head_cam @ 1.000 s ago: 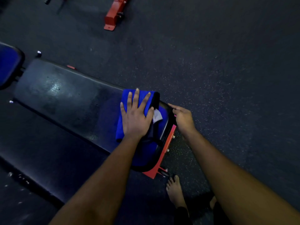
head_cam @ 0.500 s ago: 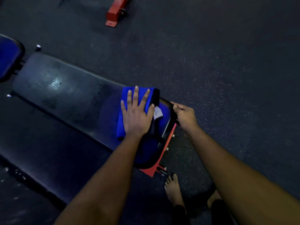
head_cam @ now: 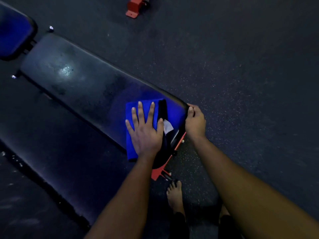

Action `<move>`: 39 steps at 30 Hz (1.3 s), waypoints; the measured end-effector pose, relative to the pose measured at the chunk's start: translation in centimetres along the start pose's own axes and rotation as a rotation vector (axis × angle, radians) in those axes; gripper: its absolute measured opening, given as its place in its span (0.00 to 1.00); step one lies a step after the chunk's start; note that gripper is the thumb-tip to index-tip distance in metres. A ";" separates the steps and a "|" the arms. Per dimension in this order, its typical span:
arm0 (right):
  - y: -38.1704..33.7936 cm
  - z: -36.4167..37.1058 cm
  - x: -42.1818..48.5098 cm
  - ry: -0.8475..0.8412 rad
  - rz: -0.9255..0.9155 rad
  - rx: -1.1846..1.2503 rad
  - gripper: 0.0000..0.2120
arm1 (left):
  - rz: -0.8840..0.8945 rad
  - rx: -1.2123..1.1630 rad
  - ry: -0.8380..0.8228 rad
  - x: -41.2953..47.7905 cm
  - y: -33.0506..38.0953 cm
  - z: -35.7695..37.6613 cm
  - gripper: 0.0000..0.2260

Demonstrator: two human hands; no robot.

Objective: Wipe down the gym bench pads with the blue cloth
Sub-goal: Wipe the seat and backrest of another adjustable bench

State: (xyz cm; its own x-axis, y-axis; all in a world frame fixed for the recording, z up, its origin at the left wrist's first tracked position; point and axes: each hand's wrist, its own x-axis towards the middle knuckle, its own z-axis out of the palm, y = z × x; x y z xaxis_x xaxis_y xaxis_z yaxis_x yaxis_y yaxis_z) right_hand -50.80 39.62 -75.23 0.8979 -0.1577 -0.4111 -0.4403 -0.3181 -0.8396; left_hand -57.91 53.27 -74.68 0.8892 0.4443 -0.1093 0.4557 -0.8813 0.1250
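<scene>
From the head view, my left hand (head_cam: 145,133) lies flat, fingers straight and spread, pressing the folded blue cloth (head_cam: 130,147) onto the near end of the bench pad (head_cam: 77,80). My right hand (head_cam: 195,121) curls round that pad's end corner, thumb on top, above the red frame (head_cam: 179,140). The cloth looks soft, light and limp. I judge it will bunch or slide unless my whole palm covers its middle, and pinching an edge would let it unfold. The pad's sheen suggests a firm, slick skin. A smaller blue pad (head_cam: 15,31) sits beyond the far end.
</scene>
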 end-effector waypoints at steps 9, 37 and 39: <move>-1.4 0.5 0.1 -0.020 0.017 -0.159 0.13 | -0.353 -0.100 0.037 -6.4 2.2 0.9 0.28; -1.2 1.9 3.9 -0.122 -0.067 -0.338 0.26 | 0.088 0.001 -0.010 0.2 -5.6 -0.8 0.28; -1.2 1.9 3.9 -0.123 -0.061 -0.336 0.26 | -0.046 -0.021 0.035 -0.4 -4.6 -0.5 0.28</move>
State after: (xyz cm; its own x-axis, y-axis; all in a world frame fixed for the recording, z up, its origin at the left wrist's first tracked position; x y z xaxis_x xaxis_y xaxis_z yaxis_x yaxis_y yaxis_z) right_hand -46.72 41.18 -76.51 0.9072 -0.0219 -0.4201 -0.3431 -0.6164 -0.7088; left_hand -60.31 57.24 -74.76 0.8681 0.4897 -0.0808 0.4964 -0.8565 0.1415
